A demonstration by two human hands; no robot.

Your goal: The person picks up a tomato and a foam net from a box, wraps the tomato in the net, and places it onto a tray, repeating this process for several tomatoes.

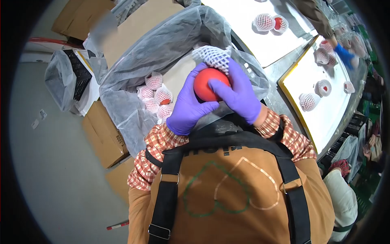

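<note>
Both my hands wear purple gloves and hold one red round fruit (203,86) in front of my chest. My left hand (187,107) cups the fruit from the left and below. My right hand (240,92) wraps over its right side, with the thumb lying across the red skin. A white foam net sleeve (214,57) sits on the far end of the fruit, beside my right fingers, and covers only that end. Most of the fruit is bare.
A plastic-lined carton (134,69) to the left holds several netted fruits (156,97). White tables (329,118) to the right carry more netted fruits (309,101). Another person's blue-gloved hand (345,55) works there. Cardboard boxes (103,136) stand on the floor to the left.
</note>
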